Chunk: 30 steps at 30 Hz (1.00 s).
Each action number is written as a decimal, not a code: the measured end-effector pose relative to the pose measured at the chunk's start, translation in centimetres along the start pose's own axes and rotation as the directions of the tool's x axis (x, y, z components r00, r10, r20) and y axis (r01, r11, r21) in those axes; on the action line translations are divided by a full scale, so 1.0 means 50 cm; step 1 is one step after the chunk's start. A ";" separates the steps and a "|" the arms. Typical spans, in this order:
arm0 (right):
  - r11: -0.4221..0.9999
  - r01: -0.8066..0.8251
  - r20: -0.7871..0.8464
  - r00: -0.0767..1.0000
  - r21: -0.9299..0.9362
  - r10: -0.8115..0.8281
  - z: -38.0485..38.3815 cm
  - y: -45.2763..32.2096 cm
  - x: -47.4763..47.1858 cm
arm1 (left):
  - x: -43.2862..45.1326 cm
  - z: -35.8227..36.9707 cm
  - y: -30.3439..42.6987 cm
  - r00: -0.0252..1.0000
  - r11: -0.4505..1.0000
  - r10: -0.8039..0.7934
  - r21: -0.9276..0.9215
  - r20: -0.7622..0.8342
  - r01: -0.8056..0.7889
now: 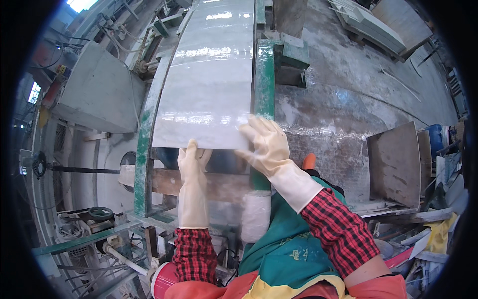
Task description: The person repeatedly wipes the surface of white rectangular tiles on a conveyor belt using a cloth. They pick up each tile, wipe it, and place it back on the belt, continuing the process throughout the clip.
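A long, pale stone slab with a wet, glossy top lies lengthwise before me between green rails. My left hand, in a cream rubber glove, grips its near edge, thumb on top and the other fingers reaching below. At the near right corner is my right hand, gloved the same way. Its fingers lie over the corner and right side, partly blurred, so how firmly they hold cannot be seen. Beneath the near edge shows a dark blue roller, partly hidden by the slab and my left hand.
Green metal rails flank the slab. A wooden crossbeam and a plastic-wrapped post stand close to my body. Left are a grey block-shaped housing and a handwheel. Upright panels and scrap pieces lie right.
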State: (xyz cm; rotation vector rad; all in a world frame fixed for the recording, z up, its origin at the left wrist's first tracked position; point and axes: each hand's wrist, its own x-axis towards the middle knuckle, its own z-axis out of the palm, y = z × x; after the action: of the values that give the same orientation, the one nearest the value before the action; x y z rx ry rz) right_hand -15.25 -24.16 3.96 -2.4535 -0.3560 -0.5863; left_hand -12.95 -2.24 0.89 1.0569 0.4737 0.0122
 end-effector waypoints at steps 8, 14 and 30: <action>0.993 -0.111 0.136 0.984 -0.034 0.115 -0.064 0.006 -0.019 | 0.070 -0.070 0.041 0.974 0.891 -0.213 0.396 -0.072 0.224; 0.910 -0.407 -0.005 0.913 0.084 0.409 -0.216 0.211 -0.227 | 0.071 -0.090 0.030 0.950 0.943 -0.312 0.124 0.001 0.309; -0.455 -0.813 -0.855 0.096 -0.363 0.510 -0.904 0.150 -1.196 | -0.117 0.184 -0.045 0.439 -0.104 0.287 0.484 0.851 -0.869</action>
State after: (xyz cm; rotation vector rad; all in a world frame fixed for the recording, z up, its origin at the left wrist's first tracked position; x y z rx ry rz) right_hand -79.09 -64.16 4.52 -2.4376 2.5074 -0.4291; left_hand -15.18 -12.39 4.83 2.4082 -0.8053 0.3704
